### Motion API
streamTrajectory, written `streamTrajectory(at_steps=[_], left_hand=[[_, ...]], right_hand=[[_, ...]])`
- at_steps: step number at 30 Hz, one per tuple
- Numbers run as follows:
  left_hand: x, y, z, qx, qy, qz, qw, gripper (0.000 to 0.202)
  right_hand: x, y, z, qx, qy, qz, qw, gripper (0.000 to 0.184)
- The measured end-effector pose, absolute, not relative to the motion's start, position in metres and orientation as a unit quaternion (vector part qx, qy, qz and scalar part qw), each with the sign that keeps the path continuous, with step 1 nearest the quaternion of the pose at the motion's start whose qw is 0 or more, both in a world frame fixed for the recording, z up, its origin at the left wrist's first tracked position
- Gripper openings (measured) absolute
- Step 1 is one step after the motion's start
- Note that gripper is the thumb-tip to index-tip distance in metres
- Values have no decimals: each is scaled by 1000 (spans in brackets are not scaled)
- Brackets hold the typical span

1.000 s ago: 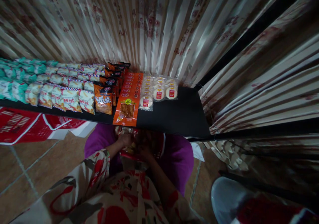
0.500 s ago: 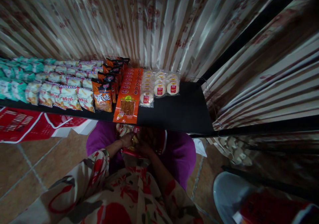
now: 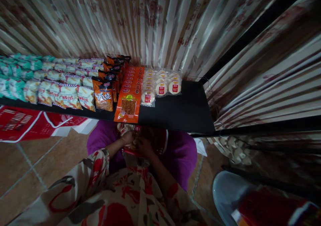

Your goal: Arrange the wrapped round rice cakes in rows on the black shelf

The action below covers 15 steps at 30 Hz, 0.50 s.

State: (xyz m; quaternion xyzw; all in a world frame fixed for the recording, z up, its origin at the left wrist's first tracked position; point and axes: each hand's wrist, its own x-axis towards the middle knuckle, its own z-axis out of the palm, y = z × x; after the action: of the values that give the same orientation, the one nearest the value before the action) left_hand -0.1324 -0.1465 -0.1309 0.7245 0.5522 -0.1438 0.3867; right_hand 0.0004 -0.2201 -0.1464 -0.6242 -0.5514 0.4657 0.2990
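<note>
Packets [image 3: 124, 129] partly beneath shelf [image 3: 175, 115]

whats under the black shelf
The left hand and right hand meet at snack packets above purple cloth; the black shelf and dim light hide the rest.

We see through one camera, worn on the head, which faces forward and steeply down. It sits close over our own body: the flowered sleeves [image 3: 100, 185] fill the lower middle, and the left hand [image 3: 127, 138] and right hand [image 3: 143, 146] meet near the centre, dim in the shadow under the black shelf [image 3: 180, 114]. That shelf crosses the picture at mid-height, a little farther off, with its rows of snack packets [image 3: 70, 92] seen from above. Beyond it the striped curtain [image 3: 155, 21] fills the top. The tiled floor [image 3: 30, 165] lies well below at lower left. The wide lens bends straight lines towards the edges.
</note>
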Motion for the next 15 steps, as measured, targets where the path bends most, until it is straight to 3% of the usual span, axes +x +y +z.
streamTrajectory(at_steps=[4, 15], left_hand=[[-143, -139, -125, 724, 555, -172, 371, 33], [-162, -148, -112, 750, 501, -261, 343, 28]], right_hand=[[-12, -219, -152, -584, -544, 537, 274, 18], [3, -222, -175, -622, -481, 545, 290, 20]])
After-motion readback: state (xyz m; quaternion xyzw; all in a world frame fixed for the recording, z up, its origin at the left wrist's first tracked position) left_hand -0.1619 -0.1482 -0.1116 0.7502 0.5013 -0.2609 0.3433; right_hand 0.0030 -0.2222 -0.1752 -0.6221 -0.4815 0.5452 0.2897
